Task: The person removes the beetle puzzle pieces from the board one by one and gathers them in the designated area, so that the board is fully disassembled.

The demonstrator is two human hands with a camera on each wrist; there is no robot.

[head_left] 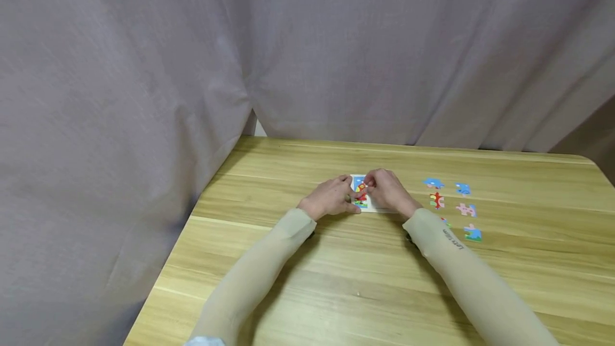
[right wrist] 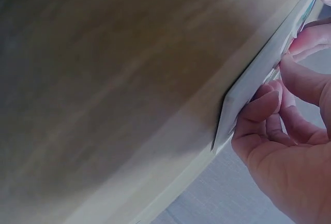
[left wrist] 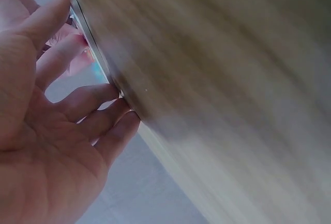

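A flat white puzzle board lies on the wooden table, with colourful jigsaw pieces in blue, red, yellow and green along its left part. My left hand rests at the board's left side, fingers spread. In the left wrist view, the fingertips touch down along the board's edge. Over the middle of the board, my right hand has its fingers curled, thumb and forefinger pinching at a puzzle piece, mostly hidden. The board's bare white border shows beside the curled fingers in the right wrist view.
Several loose puzzle pieces lie right of the board, among them a blue one, a red one and a pink one. My right sleeve partly covers another piece. A grey curtain hangs behind the table.
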